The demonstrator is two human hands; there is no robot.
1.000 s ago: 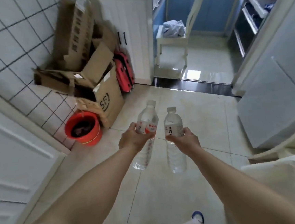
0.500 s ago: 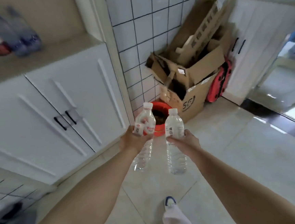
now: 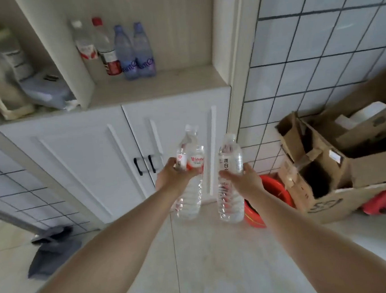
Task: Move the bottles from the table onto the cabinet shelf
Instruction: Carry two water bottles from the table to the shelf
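The step in hand seems to be the carrying: both bottles are in the air in front of the cabinet, not yet on the shelf (image 3: 158, 84). At about 11 o'clock, four bottles (image 3: 118, 50) already stand at the back of this shelf. In the middle, the left hand (image 3: 175, 177) is clamped around the red-label bottle (image 3: 189, 174), which leans a little. Just beside it, at 1 o'clock from centre, the right hand (image 3: 242, 178) is wrapped around the white-label bottle (image 3: 230, 180), held nearly upright. I think the next move calls for lifting both toward 12 o'clock, above the white doors (image 3: 90, 160), and setting them down on the bare part right of the standing bottles.
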